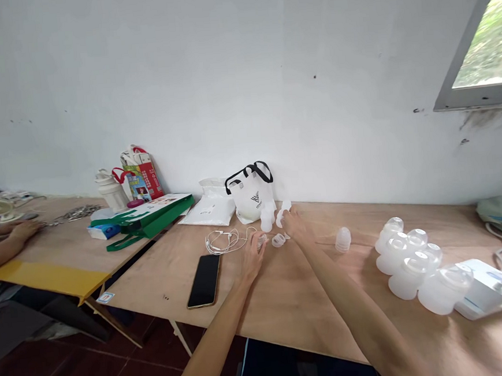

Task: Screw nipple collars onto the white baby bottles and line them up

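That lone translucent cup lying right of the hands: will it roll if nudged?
Probably. The translucent cup looks rounded and lies alone on the smooth wooden table, so it may roll. Thin-looking plastic suggests it is light. Its glossy surface may be slippery.

Two bare arms are stretched forward over a wooden desk [286, 301] set against a white wall. The left hand [253, 256] is held just beside a small clear plastic cup [278, 240]; the right hand [294, 224] is raised near small white bottles [267, 217]. A black phone [204, 280] and white earphones [224, 240] are laid to the left, a cluster of clear domed cups [413, 265] to the right. Another person's hand [23, 230] is rested on a neighbouring desk [60, 249].
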`<state>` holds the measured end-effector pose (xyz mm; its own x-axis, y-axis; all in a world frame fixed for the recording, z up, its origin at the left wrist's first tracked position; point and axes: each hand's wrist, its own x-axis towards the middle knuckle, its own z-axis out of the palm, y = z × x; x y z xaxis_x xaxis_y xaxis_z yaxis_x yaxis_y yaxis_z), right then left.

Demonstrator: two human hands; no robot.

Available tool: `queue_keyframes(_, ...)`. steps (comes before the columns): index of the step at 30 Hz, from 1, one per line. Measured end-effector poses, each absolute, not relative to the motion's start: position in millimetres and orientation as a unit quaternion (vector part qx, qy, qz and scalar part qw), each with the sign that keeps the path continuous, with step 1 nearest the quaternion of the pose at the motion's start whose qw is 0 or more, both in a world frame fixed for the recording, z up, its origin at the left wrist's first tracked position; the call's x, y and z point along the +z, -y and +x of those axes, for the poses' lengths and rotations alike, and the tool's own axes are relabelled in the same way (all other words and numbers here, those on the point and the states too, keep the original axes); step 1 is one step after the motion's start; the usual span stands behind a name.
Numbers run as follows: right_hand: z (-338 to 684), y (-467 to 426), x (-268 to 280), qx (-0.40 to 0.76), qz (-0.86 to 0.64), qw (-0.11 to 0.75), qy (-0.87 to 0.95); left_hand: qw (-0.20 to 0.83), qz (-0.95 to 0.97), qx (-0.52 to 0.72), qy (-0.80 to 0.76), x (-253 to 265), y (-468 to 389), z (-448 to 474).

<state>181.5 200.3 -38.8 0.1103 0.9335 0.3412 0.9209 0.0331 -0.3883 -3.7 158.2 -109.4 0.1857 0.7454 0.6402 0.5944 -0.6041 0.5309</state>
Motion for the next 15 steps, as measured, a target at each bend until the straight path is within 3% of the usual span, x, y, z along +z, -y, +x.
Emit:
queue_keyframes(8,197,-137,-27,-0.053,-0.646,0.333,0.684,0.138,0.837,0.35,-0.398,-112,-135,6)
queue_keyframes(15,210,-60,-37,-0.05,-0.598,0.296,0.743,0.157,0.834,0.341,-0.403,-98,-105,0)
